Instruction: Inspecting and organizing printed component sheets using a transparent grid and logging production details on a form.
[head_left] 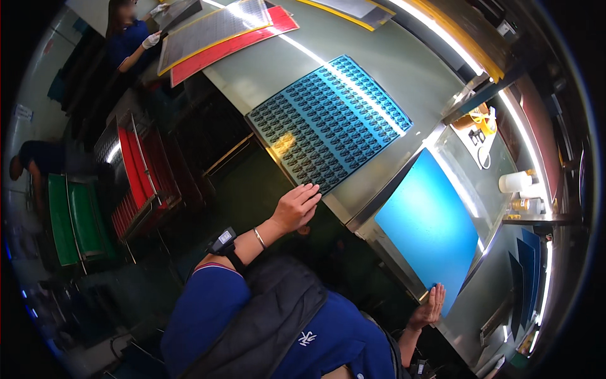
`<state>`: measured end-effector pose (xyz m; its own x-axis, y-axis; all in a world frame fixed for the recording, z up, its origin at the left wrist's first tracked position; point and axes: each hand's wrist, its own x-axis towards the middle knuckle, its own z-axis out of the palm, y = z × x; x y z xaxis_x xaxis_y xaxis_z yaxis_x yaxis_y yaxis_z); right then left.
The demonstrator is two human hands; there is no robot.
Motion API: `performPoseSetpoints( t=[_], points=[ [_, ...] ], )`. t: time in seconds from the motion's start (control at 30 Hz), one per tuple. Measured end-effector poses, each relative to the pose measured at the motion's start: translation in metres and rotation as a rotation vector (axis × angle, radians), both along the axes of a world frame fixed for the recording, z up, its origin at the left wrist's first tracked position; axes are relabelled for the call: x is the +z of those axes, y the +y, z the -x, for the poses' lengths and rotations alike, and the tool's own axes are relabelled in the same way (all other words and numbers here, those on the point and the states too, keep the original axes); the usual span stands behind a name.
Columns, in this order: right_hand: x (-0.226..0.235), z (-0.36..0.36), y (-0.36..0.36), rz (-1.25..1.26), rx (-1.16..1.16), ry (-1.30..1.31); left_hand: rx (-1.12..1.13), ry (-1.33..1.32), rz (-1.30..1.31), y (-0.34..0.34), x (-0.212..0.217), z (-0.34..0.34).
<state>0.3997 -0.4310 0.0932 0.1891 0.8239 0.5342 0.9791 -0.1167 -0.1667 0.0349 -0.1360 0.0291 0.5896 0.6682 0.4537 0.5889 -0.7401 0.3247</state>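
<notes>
Item: patterned blue sheet (329,120), laid flat on bench (416,69), near corner touched by left hand (297,207), fingers extended together. Plain blue panel (429,227) edge touched by open right hand (429,307). Risk: either sheet could be dragged off the edge.

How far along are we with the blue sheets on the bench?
Done, as it looks: the patterned blue sheet lies flat on the steel bench. In hand: the left hand rests open at that sheet's near edge, while the right hand touches the near corner of the plain blue sheet. Left: the plain sheet apparently remains to be handled; neither hand has a closed grip.
</notes>
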Motion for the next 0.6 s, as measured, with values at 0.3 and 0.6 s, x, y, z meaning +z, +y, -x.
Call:
performPoseSetpoints(
  t=[0.3, 0.6],
  points=[
    [-0.065, 0.011, 0.025, 0.260, 0.274, 0.213, -0.181, 0.214, 0.219, 0.019, -0.012, -0.002],
    [-0.021, 0.084, 0.337, 0.507, 0.960, 0.107, -0.019, 0.049, 0.048, 0.000, -0.042, -0.004]
  ],
)
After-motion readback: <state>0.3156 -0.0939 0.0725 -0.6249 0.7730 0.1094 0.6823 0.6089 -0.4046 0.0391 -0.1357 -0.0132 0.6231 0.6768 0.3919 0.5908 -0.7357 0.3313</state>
